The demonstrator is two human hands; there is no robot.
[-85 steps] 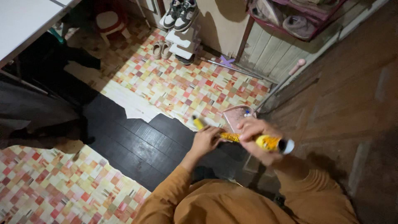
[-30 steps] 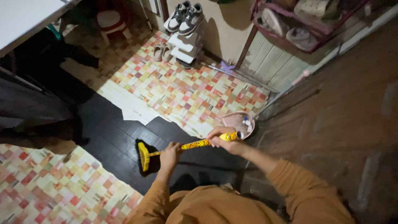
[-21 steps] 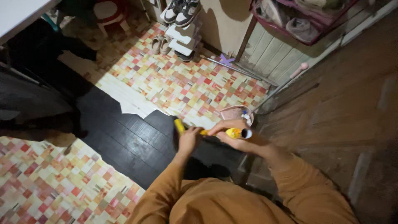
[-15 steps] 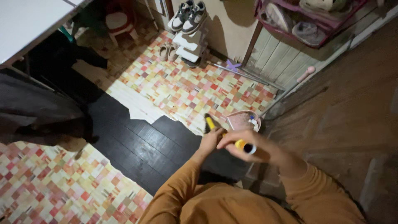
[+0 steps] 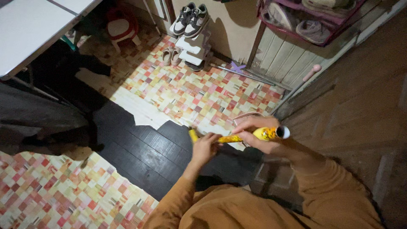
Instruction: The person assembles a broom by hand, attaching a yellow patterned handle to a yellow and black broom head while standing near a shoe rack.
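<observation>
Above the dark floor (image 5: pixel 140 152), near the pink dustpan (image 5: pixel 246 116): yellow broom handle (image 5: pixel 250 135) across the body, right hand (image 5: pixel 258 133) closed around the top for steering, left hand (image 5: pixel 205 146) closed lower for support.

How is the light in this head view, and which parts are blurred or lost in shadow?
In the head view, light falls mostly on the checkered floor covering near the shoe rack; the dark floorboards and the right side sink into shadow. The left hand is motion-blurred; the right hand and yellow handle are somewhat sharper. No strong glare.
</observation>
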